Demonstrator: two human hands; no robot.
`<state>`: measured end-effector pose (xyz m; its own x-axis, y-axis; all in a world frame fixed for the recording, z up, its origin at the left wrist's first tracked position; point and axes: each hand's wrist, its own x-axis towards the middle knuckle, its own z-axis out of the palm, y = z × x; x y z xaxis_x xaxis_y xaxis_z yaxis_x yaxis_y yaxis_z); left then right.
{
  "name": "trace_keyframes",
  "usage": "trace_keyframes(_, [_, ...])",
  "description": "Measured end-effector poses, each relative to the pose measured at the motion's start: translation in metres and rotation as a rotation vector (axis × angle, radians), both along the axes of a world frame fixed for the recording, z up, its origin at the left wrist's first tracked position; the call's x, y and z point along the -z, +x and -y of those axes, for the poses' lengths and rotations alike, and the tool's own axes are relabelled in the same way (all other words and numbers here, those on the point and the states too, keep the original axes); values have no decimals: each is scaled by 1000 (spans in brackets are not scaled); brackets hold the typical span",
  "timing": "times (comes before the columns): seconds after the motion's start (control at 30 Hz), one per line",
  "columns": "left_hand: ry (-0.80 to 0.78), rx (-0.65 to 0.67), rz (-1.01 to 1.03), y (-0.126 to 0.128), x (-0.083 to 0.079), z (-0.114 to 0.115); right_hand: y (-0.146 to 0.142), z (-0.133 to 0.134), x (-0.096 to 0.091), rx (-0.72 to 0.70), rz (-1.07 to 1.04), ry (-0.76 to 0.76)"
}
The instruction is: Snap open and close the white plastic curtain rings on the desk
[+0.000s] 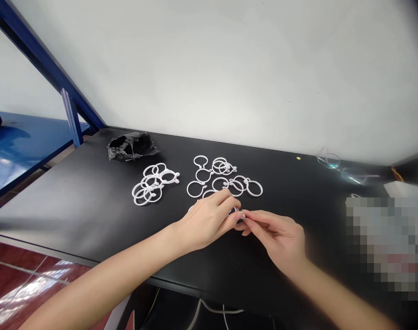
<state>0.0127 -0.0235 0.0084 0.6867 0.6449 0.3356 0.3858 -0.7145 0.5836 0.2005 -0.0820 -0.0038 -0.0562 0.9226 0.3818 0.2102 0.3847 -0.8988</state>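
Note:
My left hand point(207, 222) and my right hand point(282, 236) meet over the front middle of the black table point(78, 188). Thumbs and fingertips of both pinch a small white plastic curtain ring point(235, 209), mostly hidden by the fingers. Just beyond my left hand lies a loose spread of white curtain rings point(225, 167), each with a small eyelet; my hand covers some of them. Farther left, a separate heap of similar rings point(156, 180) overlaps on the tabletop.
A crumpled black plastic bag point(119, 149) lies open at the back left. Clear glasses point(355, 175) rest at the back right, near a pixelated area. A pale wall point(212, 68) rises behind the table; a blue metal frame point(43, 52) stands left. Cables point(224, 312) hang below the front edge.

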Motion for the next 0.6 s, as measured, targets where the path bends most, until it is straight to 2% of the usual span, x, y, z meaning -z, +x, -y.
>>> trace_keyframes(0.2, [35, 3, -73, 2, 2, 2, -1, -1, -1, -1, -4, -53])
trace_keyframes(0.33, [122, -19, -109, -4, -5, -6, 0, -2, 3, 8, -38, -111])
trace_keyframes(0.47, [223, -182, -205, -41, -13, -32, 6, -3, 4, 56, -73, -179])
trace_keyframes(0.6, [236, -326, -282, -91, -4, -53, 9, -3, 4, 81, -44, -202])
